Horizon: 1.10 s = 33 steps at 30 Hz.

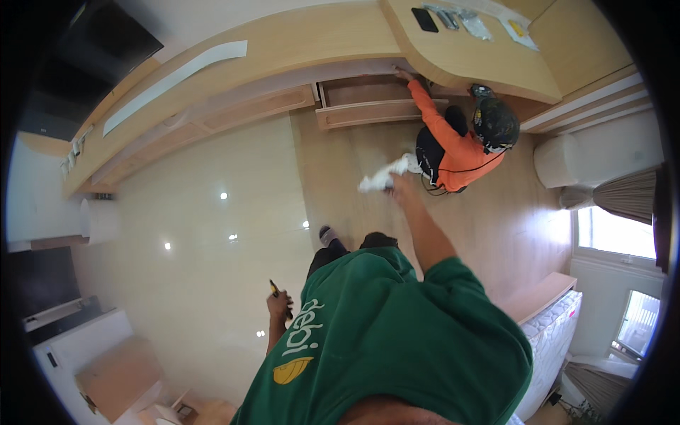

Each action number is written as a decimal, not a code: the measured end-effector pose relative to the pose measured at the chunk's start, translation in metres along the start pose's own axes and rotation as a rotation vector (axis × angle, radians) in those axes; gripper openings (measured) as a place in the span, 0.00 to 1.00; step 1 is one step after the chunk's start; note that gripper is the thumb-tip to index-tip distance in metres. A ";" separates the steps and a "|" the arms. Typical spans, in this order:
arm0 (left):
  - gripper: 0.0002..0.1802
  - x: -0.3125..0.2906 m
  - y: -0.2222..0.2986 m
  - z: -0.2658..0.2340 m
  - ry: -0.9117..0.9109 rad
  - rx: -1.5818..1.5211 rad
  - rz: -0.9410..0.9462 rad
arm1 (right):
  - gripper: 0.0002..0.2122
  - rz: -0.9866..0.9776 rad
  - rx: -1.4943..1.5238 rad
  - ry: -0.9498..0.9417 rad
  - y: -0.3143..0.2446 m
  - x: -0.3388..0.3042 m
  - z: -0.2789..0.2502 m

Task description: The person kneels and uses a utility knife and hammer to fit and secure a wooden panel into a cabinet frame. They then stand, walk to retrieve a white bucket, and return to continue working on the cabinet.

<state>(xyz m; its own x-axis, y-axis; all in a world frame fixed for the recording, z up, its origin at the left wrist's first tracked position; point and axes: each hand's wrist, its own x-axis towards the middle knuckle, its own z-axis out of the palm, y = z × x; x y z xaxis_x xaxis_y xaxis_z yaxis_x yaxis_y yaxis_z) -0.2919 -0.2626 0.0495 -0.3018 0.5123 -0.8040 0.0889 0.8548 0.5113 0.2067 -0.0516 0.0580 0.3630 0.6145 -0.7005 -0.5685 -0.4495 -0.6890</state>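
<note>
My right hand [401, 190] is closed on a bunched white cloth [380, 176], held out over the wood floor in front of me. Low on the left, my left hand [279, 305] is wrapped round a slim black-and-yellow hand tool [273, 287]; its exact kind is too small to tell. Ahead of my right hand, an open wooden drawer [375, 112] juts from the long low cabinet. Beside it squats a co-worker [453, 152] in an orange top and dark cap, one hand [402, 74] at the cabinet edge above the drawer.
The wooden counter [319, 42] runs along the wall, bearing a long white strip [173, 81]. A black phone [425, 20] and clear plastic packets [473, 25] lie on its curved end. A mattress [552, 340] stands at the right, below a curtained window [616, 230]. Glossy tile [212, 262] meets wood flooring.
</note>
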 end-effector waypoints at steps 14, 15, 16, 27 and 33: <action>0.13 0.013 0.111 0.033 0.086 -0.030 -0.033 | 0.08 -0.165 -0.524 -0.571 -0.055 0.060 0.124; 0.15 0.019 0.109 0.049 0.065 0.180 0.061 | 0.12 -0.258 -0.950 -0.595 -0.027 0.069 0.095; 0.17 0.020 0.104 0.064 0.071 0.377 0.153 | 0.15 -0.653 -1.260 -0.532 0.008 0.070 0.064; 0.17 0.071 0.193 0.087 0.007 0.483 0.192 | 0.15 -0.004 -0.827 0.029 -0.011 0.069 -0.048; 0.12 0.126 0.356 0.102 -0.099 -0.001 0.291 | 0.15 -0.172 -0.896 0.042 0.014 0.111 0.016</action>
<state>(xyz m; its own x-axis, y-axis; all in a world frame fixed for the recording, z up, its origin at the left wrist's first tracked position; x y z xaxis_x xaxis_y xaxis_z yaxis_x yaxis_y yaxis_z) -0.2011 0.1147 0.0995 -0.1696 0.7412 -0.6495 0.1570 0.6709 0.7247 0.2273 0.0206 -0.0262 0.4263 0.7031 -0.5692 0.2751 -0.7002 -0.6589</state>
